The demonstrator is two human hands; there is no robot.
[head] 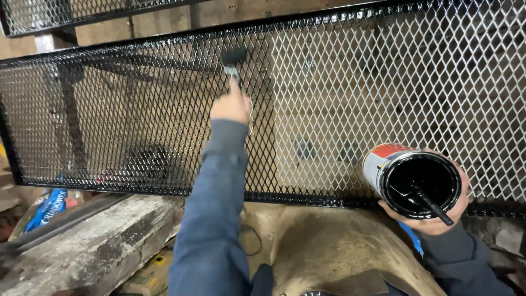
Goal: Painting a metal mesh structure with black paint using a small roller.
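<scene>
I am seeing the paintbrush [232, 61] standing nearly upright, bristles up, pressing against the upper part of the expanded-metal mesh panel [339, 98], glossy black on its left stretch and bare silvery on its right. My left hand [231, 106] is gripping the handle, fingers closed. My right hand [438, 211] is cradling an open round paint can [412, 176], its mouth facing me, wet black paint and a stir stick [433, 205] inside.
</scene>
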